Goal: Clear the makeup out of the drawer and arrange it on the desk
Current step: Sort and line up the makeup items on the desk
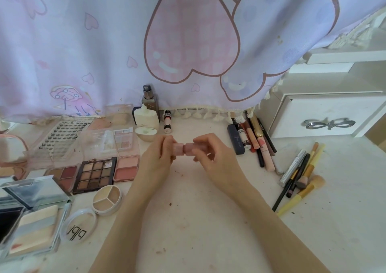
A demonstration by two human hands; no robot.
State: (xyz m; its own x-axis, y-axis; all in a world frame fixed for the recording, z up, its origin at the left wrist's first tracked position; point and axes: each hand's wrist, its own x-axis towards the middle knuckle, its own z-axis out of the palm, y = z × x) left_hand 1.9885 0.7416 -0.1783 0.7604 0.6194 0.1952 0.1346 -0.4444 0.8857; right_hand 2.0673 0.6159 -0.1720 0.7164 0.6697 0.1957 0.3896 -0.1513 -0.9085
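While the left hand (159,155) pinches a pink cap (178,148), the right hand (211,155) grips its tube (190,148) (ends touching) above the desk (198,220).

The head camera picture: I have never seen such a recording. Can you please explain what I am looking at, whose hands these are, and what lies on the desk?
There is no machine here. A person wears one wide camera on the head, looking forward and down, so you see their own two bare arms. The left hand and the right hand together hold a small pink tube, one hand pinching each end, above the white desk. On the left lie palettes, among them a nine-pan eyeshadow palette and a round three-part concealer pot. On the right lie a row of lip tubes and pencils and some yellow-handled brushes. Behind hangs a lilac cloth with hearts, and a white drawer with a bow handle stands shut.
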